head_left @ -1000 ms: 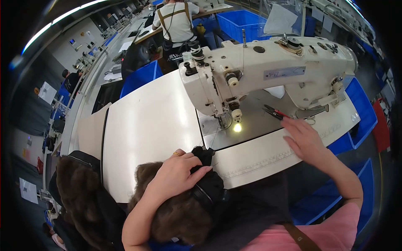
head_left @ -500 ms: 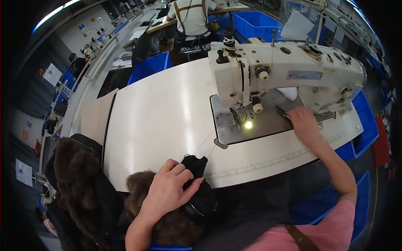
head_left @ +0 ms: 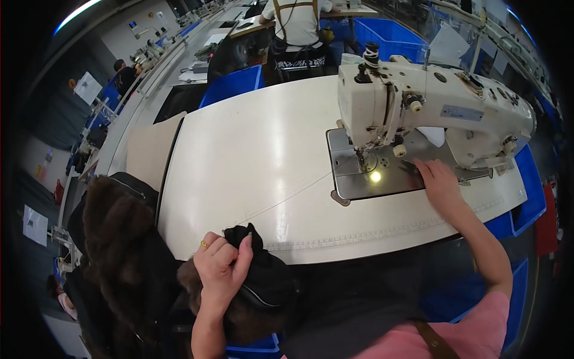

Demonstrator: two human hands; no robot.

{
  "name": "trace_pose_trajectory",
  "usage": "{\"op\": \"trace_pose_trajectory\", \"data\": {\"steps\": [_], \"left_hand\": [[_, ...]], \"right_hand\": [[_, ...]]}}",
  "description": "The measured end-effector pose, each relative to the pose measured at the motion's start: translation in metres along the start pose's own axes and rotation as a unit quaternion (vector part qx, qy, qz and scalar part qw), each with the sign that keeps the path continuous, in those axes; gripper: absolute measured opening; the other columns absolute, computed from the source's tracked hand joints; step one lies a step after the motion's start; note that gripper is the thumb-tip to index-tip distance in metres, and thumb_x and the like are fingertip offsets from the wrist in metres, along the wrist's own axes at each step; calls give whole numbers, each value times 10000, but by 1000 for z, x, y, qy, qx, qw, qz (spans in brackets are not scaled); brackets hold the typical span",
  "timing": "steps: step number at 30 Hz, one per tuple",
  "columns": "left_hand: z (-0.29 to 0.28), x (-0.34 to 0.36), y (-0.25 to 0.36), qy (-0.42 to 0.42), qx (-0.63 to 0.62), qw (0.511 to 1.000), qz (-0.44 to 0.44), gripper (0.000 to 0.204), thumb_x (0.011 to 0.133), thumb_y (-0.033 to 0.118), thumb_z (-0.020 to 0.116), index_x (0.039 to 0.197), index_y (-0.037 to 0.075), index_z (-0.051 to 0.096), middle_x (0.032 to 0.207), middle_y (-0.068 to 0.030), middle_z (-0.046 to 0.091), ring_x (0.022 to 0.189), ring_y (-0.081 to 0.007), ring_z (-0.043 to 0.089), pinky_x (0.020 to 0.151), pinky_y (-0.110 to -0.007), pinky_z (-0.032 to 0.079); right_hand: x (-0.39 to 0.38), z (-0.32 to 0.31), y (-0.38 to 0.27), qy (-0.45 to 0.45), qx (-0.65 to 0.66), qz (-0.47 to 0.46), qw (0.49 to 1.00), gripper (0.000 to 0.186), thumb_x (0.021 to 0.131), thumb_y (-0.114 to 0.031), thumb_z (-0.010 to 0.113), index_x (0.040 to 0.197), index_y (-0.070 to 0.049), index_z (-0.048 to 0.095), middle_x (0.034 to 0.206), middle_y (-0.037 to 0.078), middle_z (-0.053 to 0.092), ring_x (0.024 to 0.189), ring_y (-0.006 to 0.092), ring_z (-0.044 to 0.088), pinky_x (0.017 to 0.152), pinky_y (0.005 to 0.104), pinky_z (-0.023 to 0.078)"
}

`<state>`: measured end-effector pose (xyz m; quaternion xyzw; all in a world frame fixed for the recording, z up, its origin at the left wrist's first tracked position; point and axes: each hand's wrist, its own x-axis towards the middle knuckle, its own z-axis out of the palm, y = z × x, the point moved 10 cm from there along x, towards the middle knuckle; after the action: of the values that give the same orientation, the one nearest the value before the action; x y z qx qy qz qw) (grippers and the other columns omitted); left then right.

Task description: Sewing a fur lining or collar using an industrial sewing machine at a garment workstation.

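My left hand is closed on the edge of a black garment at the table's front edge, thumb pointing up. The garment has a zipper and brown fur, and part of it hangs below the tabletop. A thin thread runs from the cloth up to the needle area of a white sewing machine. On the machine's metal bed, right of the needle, my right hand has its fingers around small dark thread snips. The palm side of that hand is hidden.
Left of the table, a pile of dark garments with brown fur lies beside a beige board. A printed ruler strip follows the table's front edge. Blue bins stand around. Ahead sits a person in a white shirt.
My left hand has drawn the garment further from the needle and turned thumb up, and the thread is longer and straighter. My right hand stays at the snips. The whole view has shifted.
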<state>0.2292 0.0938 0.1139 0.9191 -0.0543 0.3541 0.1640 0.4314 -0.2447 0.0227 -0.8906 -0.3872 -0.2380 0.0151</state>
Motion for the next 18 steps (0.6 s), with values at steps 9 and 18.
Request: {"op": "trace_pose_trajectory", "data": {"steps": [9, 18], "left_hand": [[-1, -20, 34, 14, -15, 999, 48, 456, 679, 7, 816, 548, 131, 397, 543, -8, 381, 514, -193, 396, 443, -295, 306], [4, -45, 59, 10, -87, 995, 50, 391, 675, 16, 818, 566, 123, 459, 571, -6, 406, 561, -202, 435, 484, -281, 352]], "right_hand": [[48, -67, -147, 34, 438, -77, 895, 552, 846, -82, 685, 1362, -37, 492, 1505, 188, 392, 1039, 346, 615, 847, 391, 539], [60, -70, -212, -21, 485, -223, 845, 115, 922, -109, 620, 952, -2, 650, 907, 88, 612, 760, 233, 603, 653, 309, 517]]}}
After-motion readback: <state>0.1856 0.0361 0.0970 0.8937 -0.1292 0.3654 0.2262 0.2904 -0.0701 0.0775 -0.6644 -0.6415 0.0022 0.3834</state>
